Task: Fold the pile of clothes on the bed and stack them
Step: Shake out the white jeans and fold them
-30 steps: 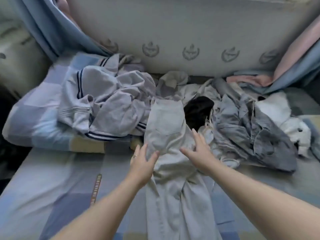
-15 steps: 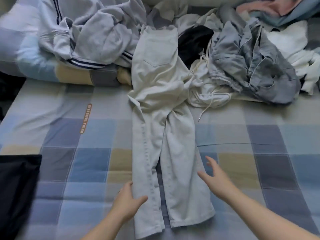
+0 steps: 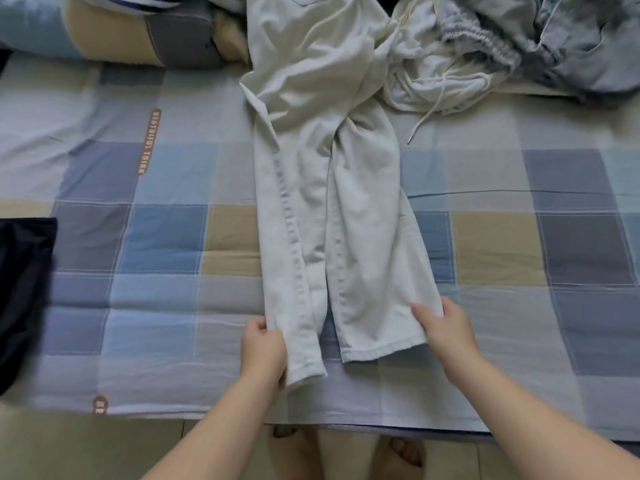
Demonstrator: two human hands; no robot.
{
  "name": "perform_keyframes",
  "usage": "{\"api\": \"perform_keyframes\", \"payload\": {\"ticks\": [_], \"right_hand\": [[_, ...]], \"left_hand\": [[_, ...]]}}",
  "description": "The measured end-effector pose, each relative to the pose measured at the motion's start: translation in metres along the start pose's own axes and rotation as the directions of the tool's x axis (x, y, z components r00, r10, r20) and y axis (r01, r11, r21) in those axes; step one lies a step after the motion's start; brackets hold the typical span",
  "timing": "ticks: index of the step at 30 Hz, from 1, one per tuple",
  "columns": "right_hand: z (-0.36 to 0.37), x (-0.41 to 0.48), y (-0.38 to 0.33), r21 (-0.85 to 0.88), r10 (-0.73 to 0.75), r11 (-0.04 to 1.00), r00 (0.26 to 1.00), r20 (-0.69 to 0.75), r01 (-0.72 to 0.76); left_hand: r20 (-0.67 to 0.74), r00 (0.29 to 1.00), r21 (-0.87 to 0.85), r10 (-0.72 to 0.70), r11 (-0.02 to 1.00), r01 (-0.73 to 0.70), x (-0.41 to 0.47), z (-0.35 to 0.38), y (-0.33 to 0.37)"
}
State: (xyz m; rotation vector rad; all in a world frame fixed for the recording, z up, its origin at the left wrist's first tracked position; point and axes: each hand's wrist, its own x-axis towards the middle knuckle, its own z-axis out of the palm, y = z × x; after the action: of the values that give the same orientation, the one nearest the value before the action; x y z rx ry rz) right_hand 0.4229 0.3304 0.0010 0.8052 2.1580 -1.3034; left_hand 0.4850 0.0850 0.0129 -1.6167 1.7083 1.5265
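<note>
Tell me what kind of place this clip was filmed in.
Probably a home bedroom: a quilt-covered bed, a matching pillow at its far side, and loose clothes piled there beside the white trousers.

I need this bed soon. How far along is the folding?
Early. Possibly done: one dark garment lies flat at the left edge of the bed, though I cannot tell if it is folded. In hand: the white trousers lie spread lengthwise, unfolded, the left hand and right hand each gripping a leg near its hem. Left: the crumpled grey garment and white drawstring garment at the far side.
</note>
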Motion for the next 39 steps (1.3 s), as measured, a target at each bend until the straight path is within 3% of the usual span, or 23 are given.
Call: {"api": "perform_keyframes", "payload": {"ticks": [2,5,6,8,10,13,15,17,19,21,25,28,32,36,39], "right_hand": [[-0.006,-0.021,0.011,-0.054,0.020,0.998,0.999,0.047,-0.018],[-0.012,-0.038,0.037,-0.250,0.203,0.956,0.961,0.188,-0.153],[-0.014,-0.042,0.040,-0.297,0.186,0.946,0.969,0.164,-0.131],[-0.019,-0.044,0.036,-0.362,-0.004,0.932,0.999,0.042,0.019],[-0.018,-0.045,0.022,-0.316,-0.141,0.937,0.989,0.040,0.146],[0.004,-0.042,0.001,-0.243,-0.128,0.953,0.967,0.221,0.182],[0.021,-0.034,-0.011,-0.260,-0.133,0.942,0.948,0.290,0.212],[0.038,-0.024,-0.022,-0.308,-0.141,0.919,0.934,0.327,0.246],[0.051,-0.015,-0.030,-0.362,-0.131,0.895,0.929,0.346,0.261],[0.060,-0.007,-0.035,-0.417,-0.108,0.872,0.932,0.345,0.256],[0.066,0.008,-0.036,-0.442,-0.075,0.873,0.952,0.298,0.207],[0.066,0.012,-0.033,-0.414,-0.075,0.888,0.952,0.297,0.199],[0.065,0.012,-0.030,-0.402,-0.066,0.896,0.953,0.294,0.186],[0.065,0.006,-0.028,-0.439,-0.060,0.877,0.951,0.304,0.195],[0.070,-0.003,-0.026,-0.570,-0.140,0.776,0.955,0.263,0.271]], "left_hand": [[0.173,0.982,-0.115,-0.073,0.989,0.094,-0.027,-0.003,0.006],[0.404,0.907,-0.067,-0.122,0.984,0.162,-0.064,0.004,0.004],[0.455,0.879,-0.018,-0.141,0.986,0.168,-0.070,0.007,0.001],[0.509,0.839,0.040,-0.191,0.979,0.198,-0.075,0.014,-0.009],[0.502,0.829,0.021,-0.247,0.961,0.274,-0.068,0.018,-0.018],[0.379,0.884,0.062,-0.275,0.960,0.272,-0.050,0.022,-0.035],[0.168,0.976,0.226,-0.141,0.969,0.101,-0.032,0.021,-0.046],[-0.003,0.992,0.361,0.122,0.926,-0.113,-0.024,0.016,-0.046],[0.038,0.942,0.409,0.334,0.855,-0.319,-0.021,0.016,-0.039],[0.160,0.916,0.509,0.367,0.764,-0.395,-0.017,0.026,-0.033],[0.181,0.953,0.842,0.243,0.463,-0.278,-0.013,0.057,-0.027],[0.136,0.971,0.894,0.196,0.399,-0.206,-0.016,0.071,-0.022],[0.155,0.963,0.859,0.222,0.451,-0.243,-0.013,0.063,-0.022],[0.229,0.919,0.557,0.322,0.731,-0.395,-0.003,0.023,-0.036],[-0.041,0.989,0.300,0.140,0.946,-0.122,0.013,-0.024,-0.050]]}}
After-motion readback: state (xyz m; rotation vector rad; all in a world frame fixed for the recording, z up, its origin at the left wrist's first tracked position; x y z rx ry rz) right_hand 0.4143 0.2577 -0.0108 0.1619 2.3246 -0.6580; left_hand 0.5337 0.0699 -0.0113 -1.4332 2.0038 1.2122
